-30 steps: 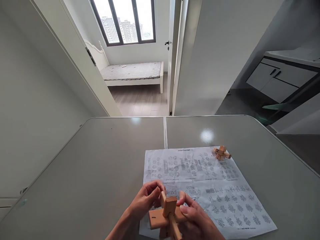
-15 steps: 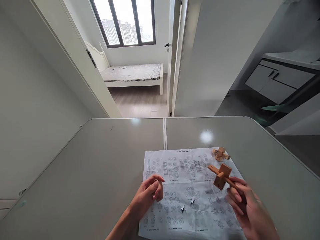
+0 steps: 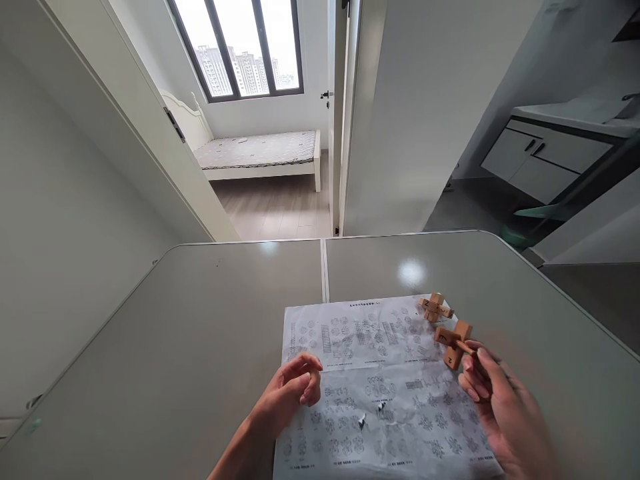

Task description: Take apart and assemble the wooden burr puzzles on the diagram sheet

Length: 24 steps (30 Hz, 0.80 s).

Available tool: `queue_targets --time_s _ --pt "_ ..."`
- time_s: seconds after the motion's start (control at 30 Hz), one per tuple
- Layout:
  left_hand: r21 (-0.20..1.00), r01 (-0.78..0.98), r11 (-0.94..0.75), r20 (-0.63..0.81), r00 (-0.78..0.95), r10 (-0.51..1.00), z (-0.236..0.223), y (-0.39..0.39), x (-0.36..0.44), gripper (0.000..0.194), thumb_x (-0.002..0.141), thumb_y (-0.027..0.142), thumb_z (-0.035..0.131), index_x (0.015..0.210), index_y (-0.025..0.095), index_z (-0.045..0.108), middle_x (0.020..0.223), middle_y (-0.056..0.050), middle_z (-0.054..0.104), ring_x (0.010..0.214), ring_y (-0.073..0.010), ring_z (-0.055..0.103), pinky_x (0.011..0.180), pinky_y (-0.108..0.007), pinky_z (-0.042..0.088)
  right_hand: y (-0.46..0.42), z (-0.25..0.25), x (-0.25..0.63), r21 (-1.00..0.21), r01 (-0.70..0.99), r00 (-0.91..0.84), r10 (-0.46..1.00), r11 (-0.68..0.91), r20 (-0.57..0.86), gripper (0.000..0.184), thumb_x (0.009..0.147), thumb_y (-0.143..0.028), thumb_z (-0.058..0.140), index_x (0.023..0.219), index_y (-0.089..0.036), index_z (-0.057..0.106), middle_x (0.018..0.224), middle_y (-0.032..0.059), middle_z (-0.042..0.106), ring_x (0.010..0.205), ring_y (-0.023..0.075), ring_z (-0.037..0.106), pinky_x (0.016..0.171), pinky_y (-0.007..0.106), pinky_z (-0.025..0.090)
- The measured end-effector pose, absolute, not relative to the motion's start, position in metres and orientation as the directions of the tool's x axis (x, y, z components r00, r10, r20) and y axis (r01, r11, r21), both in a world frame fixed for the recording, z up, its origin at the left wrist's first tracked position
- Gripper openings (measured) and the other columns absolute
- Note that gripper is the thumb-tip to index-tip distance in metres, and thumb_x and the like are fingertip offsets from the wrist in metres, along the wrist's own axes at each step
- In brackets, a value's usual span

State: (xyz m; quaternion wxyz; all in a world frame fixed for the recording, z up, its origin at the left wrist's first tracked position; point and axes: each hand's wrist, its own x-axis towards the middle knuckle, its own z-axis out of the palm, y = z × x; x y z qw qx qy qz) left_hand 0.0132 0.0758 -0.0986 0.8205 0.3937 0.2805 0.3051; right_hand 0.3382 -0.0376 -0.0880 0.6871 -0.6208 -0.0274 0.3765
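Note:
My right hand (image 3: 495,393) pinches one bar of a wooden interlocking puzzle (image 3: 454,343), a cross of reddish-brown pieces with dark marks on them. It is held up over the right edge of a printed sheet (image 3: 350,373). Just beyond it, a second, lighter wooden interlocking puzzle (image 3: 435,307) rests at the sheet's top right corner. My left hand (image 3: 295,390) is loosely closed above the sheet's left side, fingers curled in and no object showing in them. Small drawings and lines of text cover the creased paper, with two small torn spots near its middle.
The sheet lies on a grey table (image 3: 190,360) with a seam running away from me. Past its far edge, a doorway shows a bed (image 3: 260,150) under a window (image 3: 240,47). A white cabinet (image 3: 530,157) stands at the far right.
My right hand has turned the wooden puzzle, so the bar that pointed left now shows a broader marked face. The left hand keeps its curled pose. The whole view has shifted slightly.

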Motion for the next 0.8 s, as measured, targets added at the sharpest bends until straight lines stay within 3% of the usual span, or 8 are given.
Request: queue_targets --time_s 0.23,0.4,0.5,0.8 --pt "0.909 -0.259 0.327 -0.174 0.479 0.861 -0.077 0.110 0.004 0.033 0.090 0.051 0.075 0.093 0.020 0.062 0.064 0.008 0.037 0.059 -0.0100 0.026 0.061 -0.026 0.032 -0.039 -0.091 0.342 -0.869 -0.494 0.692 0.599 -0.011 -0.401 0.046 0.074 -0.051 0.091 0.105 -0.021 0.076 0.073 -0.0048 0.058 0.054 0.0072 0.039 0.043 0.013 0.042" --pt "0.985 -0.084 0.151 -0.110 0.364 0.925 -0.072 0.133 0.007 0.032 0.094 0.052 0.070 0.090 0.021 0.061 0.064 0.008 0.035 0.061 -0.0118 0.029 0.060 -0.025 0.030 -0.051 -0.101 0.325 -0.940 -0.340 0.733 0.615 -0.039 -0.290 0.057 0.081 -0.055 0.086 0.128 -0.028 0.069 0.077 -0.0047 0.061 0.058 0.0106 0.045 0.049 0.018 0.046" --pt "0.995 0.084 0.057 -0.085 0.381 0.921 -0.075 0.143 0.013 0.035 0.091 0.052 0.074 0.082 0.019 0.064 0.065 0.006 0.041 0.060 -0.0112 0.031 0.056 -0.025 0.026 -0.060 -0.108 0.301 -0.966 -0.219 0.699 0.668 -0.139 -0.255 0.056 0.085 -0.059 0.079 0.128 -0.024 0.068 0.074 -0.0028 0.064 0.052 0.0112 0.042 0.047 0.023 0.043" --pt "0.924 0.349 -0.159 -0.029 0.477 0.879 -0.089 0.157 0.015 0.035 0.095 0.051 0.066 0.081 0.018 0.068 0.060 0.007 0.039 0.056 -0.0115 0.031 0.054 -0.026 0.024 -0.072 -0.115 0.256 -0.958 0.078 0.566 0.803 -0.277 -0.186 0.042 0.091 -0.064 0.066 0.099 -0.024 0.075 0.067 0.0007 0.067 0.060 0.0206 0.062 0.061 0.030 0.050"
